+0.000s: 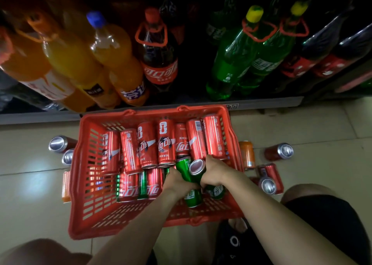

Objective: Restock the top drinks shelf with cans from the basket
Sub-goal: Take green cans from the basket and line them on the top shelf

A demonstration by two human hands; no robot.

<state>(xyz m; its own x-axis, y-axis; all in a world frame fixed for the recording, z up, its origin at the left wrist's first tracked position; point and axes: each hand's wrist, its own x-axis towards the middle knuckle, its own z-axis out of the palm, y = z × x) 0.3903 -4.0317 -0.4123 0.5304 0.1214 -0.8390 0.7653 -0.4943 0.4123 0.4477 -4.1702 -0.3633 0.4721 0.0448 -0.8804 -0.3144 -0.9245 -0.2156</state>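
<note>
A red plastic basket point(88, 184) sits on the floor below me, holding several red cola cans point(166, 144) and some green cans. Both my hands are inside it at the right middle. My left hand point(177, 181) grips a green can point(183, 167) that tilts up. My right hand point(214, 171) grips another green can point(197, 169) whose silver end faces me. More green cans point(193, 198) lie under my hands. The top drinks shelf is out of view.
The bottom shelf ahead holds large orange bottles point(118, 63), a cola bottle point(159, 61) and green bottles point(231, 63). Loose cans lie on the tiled floor left point(58, 144) and right point(279, 151) of the basket, including an orange can point(247, 154). My knees flank the basket.
</note>
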